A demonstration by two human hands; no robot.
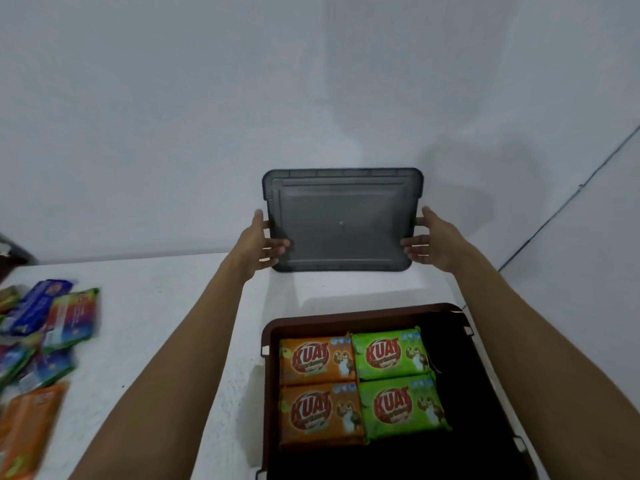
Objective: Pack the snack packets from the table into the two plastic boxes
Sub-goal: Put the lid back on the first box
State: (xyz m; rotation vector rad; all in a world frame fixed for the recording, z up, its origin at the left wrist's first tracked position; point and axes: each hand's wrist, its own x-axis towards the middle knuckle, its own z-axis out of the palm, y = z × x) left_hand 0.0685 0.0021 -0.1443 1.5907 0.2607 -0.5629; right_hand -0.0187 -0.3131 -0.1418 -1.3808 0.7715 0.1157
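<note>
My white bench meets a pale wall. At the bench's far left corner sits a dark thing, too blurred to name. Right of the bench, a thin dark line slants upward.

White desk pushed up against a pale wall. On the near right side there's a brown plastic box sitting open on it, running off the bottom of the shot. Over at the left edge is a loose pile of snack packets, kinda blurry: a blue packet at the back, a green-and-red packet just beside it, an orange packet nearest. Box and pile are well apart.
</note>
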